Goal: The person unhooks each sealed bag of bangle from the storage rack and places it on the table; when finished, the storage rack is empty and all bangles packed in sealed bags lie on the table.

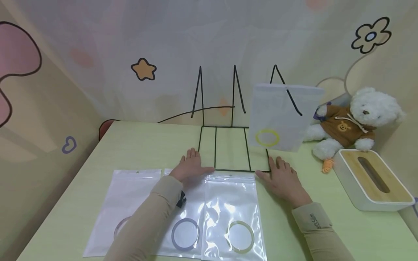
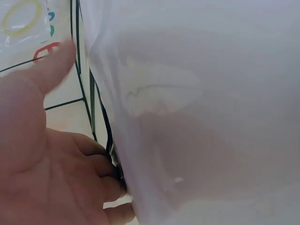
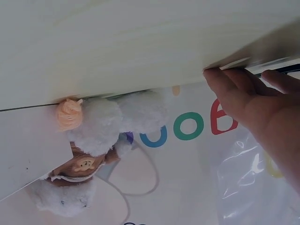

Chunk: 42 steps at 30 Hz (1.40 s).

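Note:
A black wire rack (image 1: 232, 170) with three upright hooks stands on the table between both hands. On its right hook hangs a clear-and-white zip bag (image 1: 284, 112) with a yellow ring inside. My left hand (image 1: 188, 167) lies at the rack's front left corner, thumb spread toward the front wire. At the front right corner rests my right hand (image 1: 281, 178), fingers extended along the side. Closer to me are three flat zip bags: a left one (image 1: 130, 192) partly under my sleeve, a middle one (image 1: 192, 208) with a grey ring, and a right one (image 1: 228, 203) with a pale yellow ring.
To the right, a white plush bear (image 1: 375, 105) in a brown hoodie sits behind a white tissue box (image 1: 351, 185) with a wooden lid. A patterned curtain (image 1: 169, 43) hangs behind the table (image 1: 150, 145).

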Each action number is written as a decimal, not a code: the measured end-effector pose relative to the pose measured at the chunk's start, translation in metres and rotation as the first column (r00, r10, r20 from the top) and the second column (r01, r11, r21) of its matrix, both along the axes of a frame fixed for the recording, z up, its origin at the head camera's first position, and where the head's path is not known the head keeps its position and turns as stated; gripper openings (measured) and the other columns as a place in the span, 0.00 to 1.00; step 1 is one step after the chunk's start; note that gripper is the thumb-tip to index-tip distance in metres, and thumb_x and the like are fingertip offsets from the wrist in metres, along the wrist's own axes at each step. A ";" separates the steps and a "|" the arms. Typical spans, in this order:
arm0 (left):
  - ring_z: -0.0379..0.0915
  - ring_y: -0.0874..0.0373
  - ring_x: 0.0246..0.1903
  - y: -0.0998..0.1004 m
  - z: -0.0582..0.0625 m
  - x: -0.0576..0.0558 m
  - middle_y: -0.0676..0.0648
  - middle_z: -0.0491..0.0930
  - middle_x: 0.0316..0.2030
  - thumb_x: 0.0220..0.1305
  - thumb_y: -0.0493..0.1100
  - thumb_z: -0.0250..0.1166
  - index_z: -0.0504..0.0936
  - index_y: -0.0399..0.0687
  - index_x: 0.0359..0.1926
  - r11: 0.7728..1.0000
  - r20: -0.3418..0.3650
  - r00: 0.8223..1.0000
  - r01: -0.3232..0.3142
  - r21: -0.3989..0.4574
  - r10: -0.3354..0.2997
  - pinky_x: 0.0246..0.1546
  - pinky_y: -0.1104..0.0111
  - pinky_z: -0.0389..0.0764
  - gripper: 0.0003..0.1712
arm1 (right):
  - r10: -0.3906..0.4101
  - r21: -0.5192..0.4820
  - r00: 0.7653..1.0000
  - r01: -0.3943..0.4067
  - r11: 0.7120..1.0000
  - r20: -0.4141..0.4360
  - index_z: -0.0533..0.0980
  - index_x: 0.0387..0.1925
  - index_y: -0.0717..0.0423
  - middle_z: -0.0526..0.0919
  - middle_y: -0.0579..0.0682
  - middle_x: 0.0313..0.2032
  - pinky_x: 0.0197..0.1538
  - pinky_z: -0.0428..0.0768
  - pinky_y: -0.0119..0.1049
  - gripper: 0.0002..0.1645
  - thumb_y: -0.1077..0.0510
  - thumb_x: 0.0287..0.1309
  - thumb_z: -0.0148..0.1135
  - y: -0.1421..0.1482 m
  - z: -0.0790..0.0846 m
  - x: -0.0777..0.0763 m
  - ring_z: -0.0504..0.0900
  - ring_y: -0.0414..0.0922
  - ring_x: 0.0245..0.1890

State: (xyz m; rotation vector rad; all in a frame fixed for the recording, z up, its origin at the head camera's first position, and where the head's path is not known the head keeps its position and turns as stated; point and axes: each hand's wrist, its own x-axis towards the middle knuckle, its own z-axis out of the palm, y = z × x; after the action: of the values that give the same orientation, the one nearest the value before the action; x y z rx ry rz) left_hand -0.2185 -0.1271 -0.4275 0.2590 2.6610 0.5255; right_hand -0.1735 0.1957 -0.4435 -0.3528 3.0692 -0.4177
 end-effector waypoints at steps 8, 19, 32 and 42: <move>0.40 0.39 0.73 -0.006 0.003 -0.002 0.28 0.45 0.72 0.70 0.57 0.54 0.50 0.24 0.71 0.999 -0.094 0.995 0.038 0.018 -0.036 0.70 0.49 0.52 0.46 | 0.008 0.030 1.000 -0.007 1.000 -0.012 0.52 0.70 0.72 0.55 0.76 0.66 0.61 0.56 0.70 0.57 0.26 0.64 0.43 -0.002 0.000 0.001 0.54 0.72 0.65; 0.44 0.38 0.72 -0.009 -0.004 0.000 0.30 0.47 0.72 0.66 0.61 0.59 0.51 0.29 0.72 1.000 -0.131 0.991 0.029 0.004 -0.028 0.69 0.50 0.55 0.51 | 0.006 -0.107 0.988 0.010 0.994 0.153 0.46 0.73 0.71 0.50 0.75 0.69 0.62 0.52 0.72 0.55 0.30 0.67 0.43 0.006 0.010 -0.003 0.48 0.74 0.67; 0.39 0.42 0.73 -0.008 -0.005 0.002 0.34 0.45 0.74 0.67 0.61 0.58 0.51 0.31 0.73 0.999 -0.136 0.990 0.021 -0.042 -0.027 0.70 0.51 0.51 0.50 | 0.026 -0.315 0.977 0.044 0.948 0.213 0.51 0.72 0.71 0.62 0.73 0.66 0.60 0.66 0.63 0.49 0.35 0.70 0.44 0.044 0.061 0.011 0.62 0.69 0.64; 0.38 0.42 0.73 -0.006 -0.001 0.003 0.33 0.44 0.74 0.66 0.60 0.60 0.52 0.31 0.73 1.000 -0.129 0.991 0.014 -0.026 -0.018 0.71 0.50 0.50 0.49 | -0.144 -0.416 0.986 0.099 0.904 -0.079 0.65 0.66 0.65 0.77 0.64 0.48 0.45 0.75 0.56 0.36 0.41 0.73 0.44 0.053 0.099 0.008 0.75 0.60 0.49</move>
State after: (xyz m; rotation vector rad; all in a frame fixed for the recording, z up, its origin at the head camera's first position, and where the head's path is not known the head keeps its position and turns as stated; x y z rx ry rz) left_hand -0.2160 -0.1333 -0.4286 0.3168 2.7864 0.4853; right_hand -0.1659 0.2486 -0.3447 -0.1937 3.0946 -1.0953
